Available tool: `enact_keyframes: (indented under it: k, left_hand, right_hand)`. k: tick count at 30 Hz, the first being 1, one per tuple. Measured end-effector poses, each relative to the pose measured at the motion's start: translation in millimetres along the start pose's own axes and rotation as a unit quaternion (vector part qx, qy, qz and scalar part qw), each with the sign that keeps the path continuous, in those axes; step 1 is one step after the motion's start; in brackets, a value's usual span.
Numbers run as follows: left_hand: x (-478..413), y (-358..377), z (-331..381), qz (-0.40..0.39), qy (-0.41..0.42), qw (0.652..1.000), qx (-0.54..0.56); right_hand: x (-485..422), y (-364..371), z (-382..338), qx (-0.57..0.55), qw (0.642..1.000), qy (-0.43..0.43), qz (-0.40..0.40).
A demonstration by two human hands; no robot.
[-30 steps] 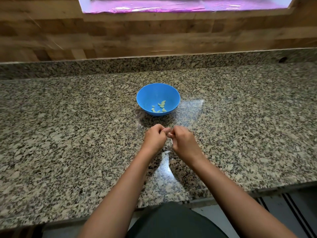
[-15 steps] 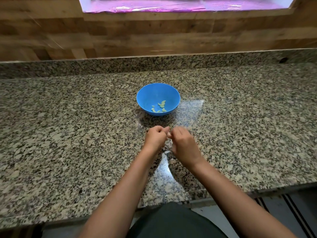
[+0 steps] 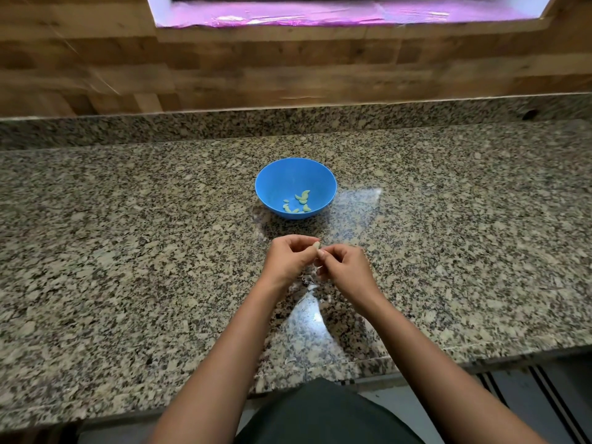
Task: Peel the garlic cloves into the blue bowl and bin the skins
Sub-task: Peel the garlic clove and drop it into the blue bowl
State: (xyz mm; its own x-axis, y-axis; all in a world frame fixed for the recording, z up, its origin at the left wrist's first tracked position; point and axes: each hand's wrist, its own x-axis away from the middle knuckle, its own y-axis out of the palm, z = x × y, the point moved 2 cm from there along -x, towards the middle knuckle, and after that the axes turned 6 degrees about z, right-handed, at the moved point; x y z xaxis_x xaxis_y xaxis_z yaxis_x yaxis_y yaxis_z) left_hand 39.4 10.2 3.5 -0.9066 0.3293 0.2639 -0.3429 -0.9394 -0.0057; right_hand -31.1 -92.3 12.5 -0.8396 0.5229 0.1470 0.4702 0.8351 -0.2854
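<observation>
Grip check: left hand (image 3: 288,258) and right hand (image 3: 346,269) both pinch one garlic clove (image 3: 316,244) between curled fingertips, with the knuckles close together, over the granite surface (image 3: 128,251). Only the clove's pale tip shows between the hands; fingers hide the rest, so I can't tell how much skin is on it. Blue bowl (image 3: 288,177) sits on the surface straight beyond the hands, near them but apart. Peeled cloves (image 3: 299,203), several pieces, lie in the bowl's bottom toward its near-right side. Skins (image 3: 310,280) are thin whitish scraps on the surface under the hands and toward the person. Wood wall (image 3: 288,68) stands behind, with a pink-lit window (image 3: 320,14) above.
</observation>
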Motion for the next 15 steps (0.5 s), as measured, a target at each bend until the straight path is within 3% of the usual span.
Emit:
enact_keyframes:
  k: [4,9,12,15]
  left_hand:
    - [2.5,0.3,4.7,-0.005,0.035,0.997,-0.066]
    - [0.0,0.2,6.0,0.001,0.061,0.990,-0.126]
    - [-0.6,0.5,6.1,0.000,0.056,0.991,-0.118]
    - [0.5,-1.0,6.9,0.001,0.043,0.995,-0.095]
  right_hand:
    - [-3.4,-3.4,-0.1,0.013,0.999,0.014,-0.031]
    - [-6.6,-0.8,-0.4,-0.043,0.998,0.038,0.002]
    - [-6.8,1.2,-0.8,-0.122,0.989,0.078,0.001]
    - [-5.9,0.4,-3.4,-0.263,0.952,0.154,-0.017]
